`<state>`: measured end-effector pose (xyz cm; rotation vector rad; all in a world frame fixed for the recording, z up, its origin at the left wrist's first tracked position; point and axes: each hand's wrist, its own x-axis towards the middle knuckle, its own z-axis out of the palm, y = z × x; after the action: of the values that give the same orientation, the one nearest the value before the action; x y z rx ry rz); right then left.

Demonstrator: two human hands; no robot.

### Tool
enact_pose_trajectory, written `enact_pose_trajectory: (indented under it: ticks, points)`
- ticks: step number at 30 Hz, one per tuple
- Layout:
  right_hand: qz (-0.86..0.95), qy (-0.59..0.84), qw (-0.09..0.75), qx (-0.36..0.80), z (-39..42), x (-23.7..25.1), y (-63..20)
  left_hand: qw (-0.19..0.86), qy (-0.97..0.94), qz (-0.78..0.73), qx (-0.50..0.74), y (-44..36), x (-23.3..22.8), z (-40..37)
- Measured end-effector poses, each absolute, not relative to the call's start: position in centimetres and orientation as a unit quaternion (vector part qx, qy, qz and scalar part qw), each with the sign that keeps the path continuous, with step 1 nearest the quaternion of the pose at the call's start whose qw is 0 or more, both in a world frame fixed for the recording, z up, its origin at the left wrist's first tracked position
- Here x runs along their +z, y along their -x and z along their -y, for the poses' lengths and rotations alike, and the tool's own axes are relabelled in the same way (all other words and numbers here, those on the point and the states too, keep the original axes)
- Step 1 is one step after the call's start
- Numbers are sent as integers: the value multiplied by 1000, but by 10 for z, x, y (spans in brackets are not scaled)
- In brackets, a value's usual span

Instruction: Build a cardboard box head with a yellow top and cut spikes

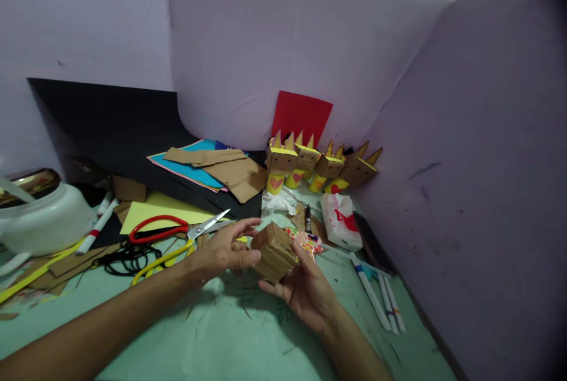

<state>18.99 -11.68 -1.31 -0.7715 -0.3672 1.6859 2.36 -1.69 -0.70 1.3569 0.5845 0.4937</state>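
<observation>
- Two hands on one small cardboard box, held just above the green desk, centre of view.
- My left hand: grip closed on the box's left side, thumb on the near face, fingers over the top edge.
- My right hand: palm up, cradling the box from below and the right, grip closed on it.
- Red-handled scissors lie left of the hands, on yellow paper.
- Patterned paper scrap just behind the box.
- Tissue pack and white markers to the right.
- Row of cardboard figures with yellow spikes at the back wall, in front of a red sheet.
</observation>
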Motion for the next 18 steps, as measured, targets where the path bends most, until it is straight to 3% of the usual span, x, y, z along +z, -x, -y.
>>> enact_pose_trajectory:
  ticks: [7, 12, 18]
  points:
    - [275, 364, 562, 690, 121, -7, -185, 759, -588, -209, 186, -23, -7, 21]
    - [394, 437, 633, 502, 124, -14, -193, 755, -585, -195, 223, -22, -8, 27]
    - [462, 533, 607, 367, 124, -19, -194, 754, -595, -186, 207, -25, -16, 34]
